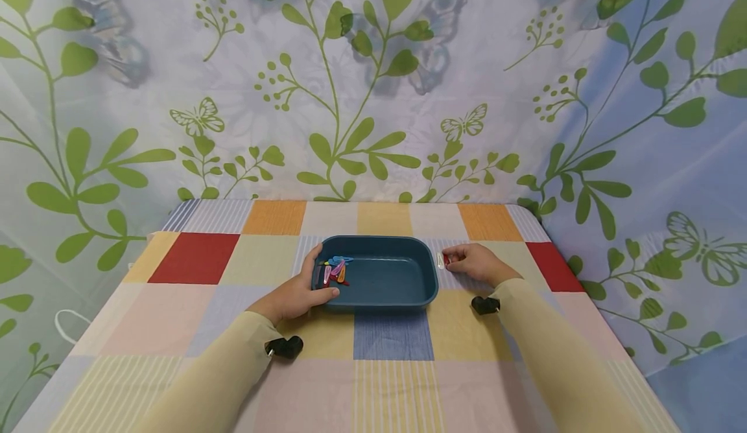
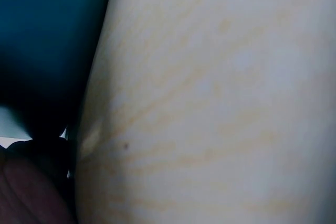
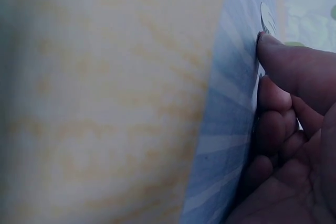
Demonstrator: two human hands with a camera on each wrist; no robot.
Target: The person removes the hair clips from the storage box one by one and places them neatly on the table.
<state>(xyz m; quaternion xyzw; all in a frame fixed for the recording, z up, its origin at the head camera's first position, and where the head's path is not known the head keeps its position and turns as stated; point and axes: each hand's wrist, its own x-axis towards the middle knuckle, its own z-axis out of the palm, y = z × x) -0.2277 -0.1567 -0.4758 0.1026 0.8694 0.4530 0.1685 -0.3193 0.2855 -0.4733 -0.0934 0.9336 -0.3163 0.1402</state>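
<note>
A dark blue plastic basin point(image 1: 385, 287) stands on the patchwork cloth in the head view. My left hand point(image 1: 297, 293) holds it by the left end, thumb over the near rim and fingers along the outer wall. Inside, close to that hand, lies a small pile of colourful snap hair clips point(image 1: 335, 269), blue, pink, orange and red among them. Just beyond the basin's right end, my right hand point(image 1: 475, 261) pinches a red hair clip point(image 1: 447, 259) low at the cloth. A white hair clip point(image 1: 440, 260) lies right beside its fingertips.
The patchwork tablecloth point(image 1: 257, 381) covers the table. A leaf-and-butterfly printed curtain point(image 1: 373, 96) hangs behind and at both sides. Black wrist cameras point(image 1: 284, 347) sit at both cuffs. A white cable loop point(image 1: 70, 326) shows past the table's left edge.
</note>
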